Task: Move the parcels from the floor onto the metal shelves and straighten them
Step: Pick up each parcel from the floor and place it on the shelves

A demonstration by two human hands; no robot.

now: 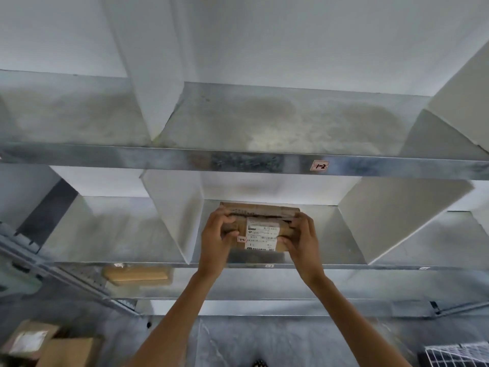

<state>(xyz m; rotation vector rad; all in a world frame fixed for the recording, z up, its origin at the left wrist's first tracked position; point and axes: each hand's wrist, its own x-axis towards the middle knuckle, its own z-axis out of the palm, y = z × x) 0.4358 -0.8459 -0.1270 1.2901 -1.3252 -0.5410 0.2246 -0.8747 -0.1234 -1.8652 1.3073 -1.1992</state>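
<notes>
Parcel [262, 230] is clamped at both short ends, left hand [217, 242] and right hand [301, 243] curled round it. It is held in the middle shelf [333, 242] bay, long axis left-right, parallel to the front edge. Contact with the shelf can't be told.

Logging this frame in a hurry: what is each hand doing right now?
Left hand: fingers curled round the left end of the parcel, holding it.
Right hand: fingers curled round the right end of the same parcel, holding it.
</notes>
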